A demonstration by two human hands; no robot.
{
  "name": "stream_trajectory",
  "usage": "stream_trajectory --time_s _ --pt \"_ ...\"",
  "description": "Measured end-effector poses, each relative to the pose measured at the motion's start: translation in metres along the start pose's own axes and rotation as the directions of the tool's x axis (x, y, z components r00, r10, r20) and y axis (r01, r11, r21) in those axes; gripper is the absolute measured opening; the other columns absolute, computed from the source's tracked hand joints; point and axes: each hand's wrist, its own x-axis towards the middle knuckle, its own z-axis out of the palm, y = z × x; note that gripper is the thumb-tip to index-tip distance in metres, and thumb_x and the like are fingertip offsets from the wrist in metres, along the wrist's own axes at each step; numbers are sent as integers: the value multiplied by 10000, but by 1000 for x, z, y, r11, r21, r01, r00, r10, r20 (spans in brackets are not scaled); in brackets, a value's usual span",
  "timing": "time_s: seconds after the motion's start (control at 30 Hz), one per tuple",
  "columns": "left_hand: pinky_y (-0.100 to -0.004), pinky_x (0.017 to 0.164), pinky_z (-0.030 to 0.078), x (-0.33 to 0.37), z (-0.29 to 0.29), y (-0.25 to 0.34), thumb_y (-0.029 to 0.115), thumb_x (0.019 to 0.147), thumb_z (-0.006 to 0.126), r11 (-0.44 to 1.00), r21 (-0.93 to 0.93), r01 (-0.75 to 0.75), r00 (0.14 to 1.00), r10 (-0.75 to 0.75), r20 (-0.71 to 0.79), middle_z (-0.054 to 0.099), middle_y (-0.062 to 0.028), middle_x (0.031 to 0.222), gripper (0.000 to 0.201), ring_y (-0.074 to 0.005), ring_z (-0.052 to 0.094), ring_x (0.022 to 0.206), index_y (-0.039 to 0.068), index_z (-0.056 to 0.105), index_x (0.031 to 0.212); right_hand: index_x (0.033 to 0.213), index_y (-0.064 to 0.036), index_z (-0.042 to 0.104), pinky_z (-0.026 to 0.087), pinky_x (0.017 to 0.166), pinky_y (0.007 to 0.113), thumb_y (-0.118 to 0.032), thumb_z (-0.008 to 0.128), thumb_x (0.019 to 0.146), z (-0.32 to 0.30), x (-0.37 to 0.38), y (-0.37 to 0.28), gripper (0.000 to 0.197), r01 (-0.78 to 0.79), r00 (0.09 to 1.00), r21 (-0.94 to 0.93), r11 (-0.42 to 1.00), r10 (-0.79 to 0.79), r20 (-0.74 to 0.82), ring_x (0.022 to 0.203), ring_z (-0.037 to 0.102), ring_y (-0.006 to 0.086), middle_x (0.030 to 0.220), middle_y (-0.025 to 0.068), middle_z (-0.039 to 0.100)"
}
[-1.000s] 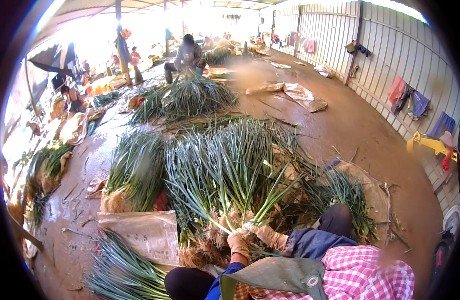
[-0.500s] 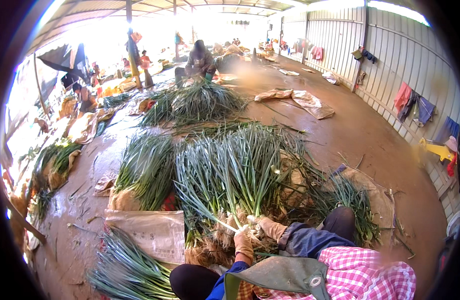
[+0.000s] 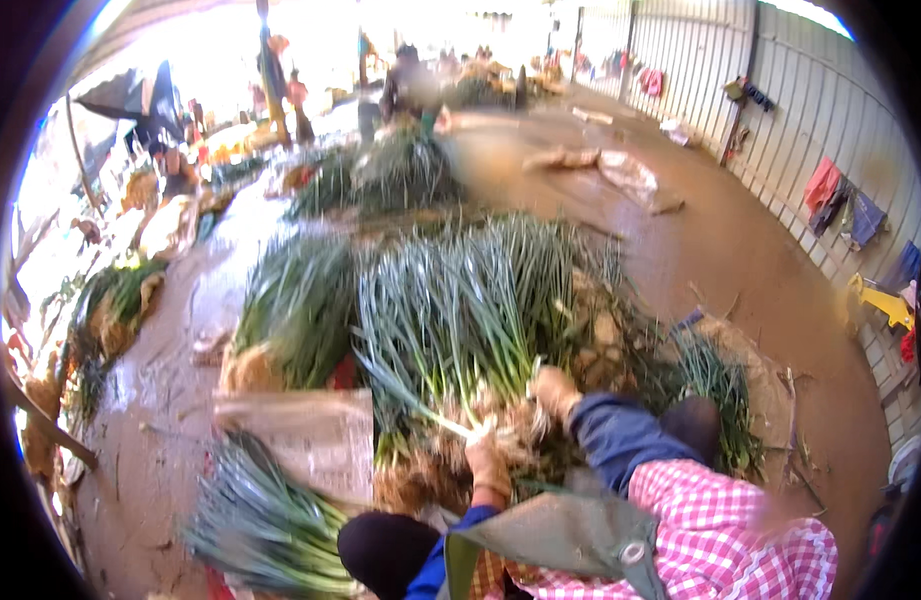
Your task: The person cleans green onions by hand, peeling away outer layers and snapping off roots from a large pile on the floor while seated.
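My left hand [image 3: 487, 464], in a tan glove, is closed around the white lower end of a green onion [image 3: 420, 398] whose leaves slant up to the left. Just right of it, at the edge of a large heap of green onions [image 3: 470, 290], is my right hand [image 3: 555, 392], also gloved, with its fingers curled in. A pale tip shows at those fingers, but blur hides what it is. Shaggy tan roots [image 3: 430, 482] face me below the heap's white stems.
A loose bunch of green onions [image 3: 265, 525] lies at near left beside a printed sack [image 3: 300, 430]. Another bundle [image 3: 298, 310] lies beyond it. More onions [image 3: 715, 385] rest at right. People sit farther off, and a corrugated metal wall [image 3: 820, 110] runs along the right.
My right hand has moved up and right, away from my left hand, which still grips the onion's white end. The whole view has shifted slightly.
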Motion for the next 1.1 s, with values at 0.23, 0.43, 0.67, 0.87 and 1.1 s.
stream_trajectory --time_s 0.23,0.43,0.67,0.87,1.1 --pt "-360 428 507 -14 24 14 222 897 487 936 -136 324 943 -309 123 639 -182 841 284 -287 643 617 26 520 1099 921 -25 641 470 574 257 -189 591 860 3 20 9 182 126 992 807 577 -99 -84 641 564 105 791 41 638" --pt "-267 467 486 -10 12 7 150 896 511 978 -107 179 984 -180 -2 626 -73 735 227 -170 594 552 -4 636 1006 911 -9 623 292 285 210 -198 633 846 24 5 -67 199 -286 958 848 447 106 267 344 388 68 504 -2 517" --pt "-241 466 413 -33 38 20 145 866 574 978 -100 183 983 -185 -17 585 -17 694 203 -114 508 535 -7 640 983 872 -67 659 373 398 308 -348 675 799 61 31 -44 290 -351 921 803 482 22 389 447 455 123 605 14 540" --pt "-248 416 374 -19 15 3 153 805 654 928 358 -109 990 135 -49 560 -3 657 212 -95 470 482 7 640 959 767 -4 687 437 613 351 -452 730 712 51 15 -65 453 -58 974 242 969 2 226 632 579 222 650 92 626" --pt "-240 367 358 -17 19 8 144 782 660 935 346 -77 989 116 -94 524 13 592 158 -87 446 429 33 637 893 816 -16 649 400 456 289 -280 651 825 19 -19 -66 264 -7 971 560 829 -129 203 509 531 128 603 46 590"
